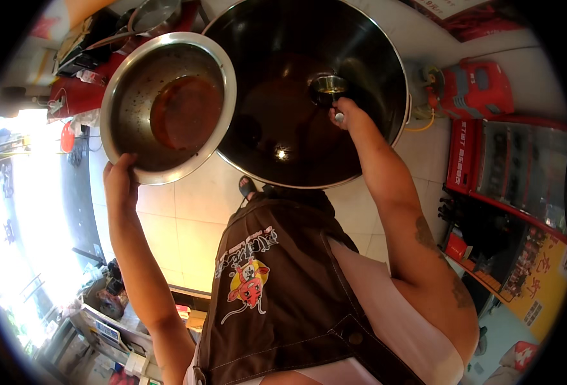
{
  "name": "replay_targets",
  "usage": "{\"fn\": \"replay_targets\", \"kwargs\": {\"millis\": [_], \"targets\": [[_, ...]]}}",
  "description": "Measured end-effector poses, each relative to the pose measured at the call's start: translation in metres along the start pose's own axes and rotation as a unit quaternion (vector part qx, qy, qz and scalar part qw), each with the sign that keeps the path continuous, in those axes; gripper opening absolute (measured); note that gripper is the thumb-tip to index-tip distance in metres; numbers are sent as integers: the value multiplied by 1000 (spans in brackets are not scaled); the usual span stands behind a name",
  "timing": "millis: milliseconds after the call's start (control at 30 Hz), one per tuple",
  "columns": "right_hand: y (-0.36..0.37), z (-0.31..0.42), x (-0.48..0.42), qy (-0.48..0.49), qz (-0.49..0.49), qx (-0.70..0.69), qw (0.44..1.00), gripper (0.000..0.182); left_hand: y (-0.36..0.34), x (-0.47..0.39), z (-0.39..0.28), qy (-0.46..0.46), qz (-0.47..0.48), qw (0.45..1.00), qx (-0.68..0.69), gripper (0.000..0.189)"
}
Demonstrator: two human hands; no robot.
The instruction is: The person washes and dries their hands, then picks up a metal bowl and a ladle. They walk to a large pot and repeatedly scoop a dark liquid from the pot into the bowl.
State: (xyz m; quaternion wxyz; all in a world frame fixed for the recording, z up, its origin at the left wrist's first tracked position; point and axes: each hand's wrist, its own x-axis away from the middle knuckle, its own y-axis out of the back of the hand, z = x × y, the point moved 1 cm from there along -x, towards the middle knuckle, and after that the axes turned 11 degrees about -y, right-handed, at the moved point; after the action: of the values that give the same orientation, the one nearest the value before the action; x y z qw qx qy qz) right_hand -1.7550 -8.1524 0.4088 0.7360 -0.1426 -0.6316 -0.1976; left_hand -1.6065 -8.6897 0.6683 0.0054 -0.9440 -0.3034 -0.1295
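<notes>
My left hand (121, 180) grips the near-left rim of a wide stainless steel basin (131, 103), which is tilted and partly filled with reddish-brown oily liquid (187, 113). To its right stands a very large, deep metal pot (293, 166), dark inside, with dark liquid in it. The basin overlaps the pot's left edge. Over the pot's right part, my right hand (345, 113) holds the handle of a metal ladle (330, 85); a little yellowish liquid shows in its bowl. How deep the ladle sits in the pot I cannot tell.
A red table with metal bowls (156, 17) stands at the upper left, where part of another person's arm (83, 9) shows. A red machine (478, 89) and a yellow hose are at the right, above a red-framed glass-fronted cabinet (524, 163). Cluttered shelving is at the lower left.
</notes>
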Motion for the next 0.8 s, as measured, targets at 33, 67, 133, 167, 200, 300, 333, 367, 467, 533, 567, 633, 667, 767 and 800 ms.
{"fn": "replay_targets", "kwargs": {"millis": [33, 67, 133, 167, 200, 300, 333, 367, 467, 533, 567, 633, 667, 767, 800], "targets": [[1, 1, -1, -1, 3, -2, 1000, 9, 0, 0, -1, 2, 10, 1000, 0, 28], [2, 3, -3, -2, 6, -5, 1000, 8, 0, 0, -2, 4, 21, 1000, 0, 29], [4, 3, 0, -8, 9, -20, 1000, 8, -5, 1, -3, 0, 12, 1000, 10, 29], [5, 2, 1, -13, 9, -33, 999, 8, -8, 1, -3, -2, 9, 1000, 15, 29], [5, 1, 3, -17, 10, -44, 999, 7, -6, 1, -2, -3, 4, 1000, 12, 29], [16, -2, -2, -38, 34, -83, 995, 8, 1, -3, 1, -1, -3, 1000, -3, 27], [20, -3, -4, -50, 55, -90, 993, 8, 5, -5, 1, 4, -2, 1000, -12, 27], [24, -4, -6, -62, 76, -96, 991, 9, 9, -5, 2, 8, -1, 1000, -21, 27], [32, -7, -5, -97, 101, -125, 982, 12, 7, -4, 2, 13, 9, 1000, -17, 27], [39, -7, -5, -113, 107, -144, 977, 13, -7, -1, 0, 1, -8, 1000, 2, 26], [43, -7, -6, -118, 110, -152, 975, 12, -13, 1, -2, -4, -17, 1000, 12, 26], [43, -9, -3, -123, 116, -156, 973, 13, -13, 2, -3, -4, -17, 1000, 3, 26], [44, -10, -1, -121, 116, -156, 974, 13, -13, 2, -4, -3, -17, 1000, -2, 26], [39, -14, 2, -123, 121, -153, 973, 14, 13, -5, 2, 12, 3, 1000, -21, 26], [40, -13, 0, -124, 120, -156, 972, 14, 10, -6, 3, 11, 7, 1000, -17, 27]]}}
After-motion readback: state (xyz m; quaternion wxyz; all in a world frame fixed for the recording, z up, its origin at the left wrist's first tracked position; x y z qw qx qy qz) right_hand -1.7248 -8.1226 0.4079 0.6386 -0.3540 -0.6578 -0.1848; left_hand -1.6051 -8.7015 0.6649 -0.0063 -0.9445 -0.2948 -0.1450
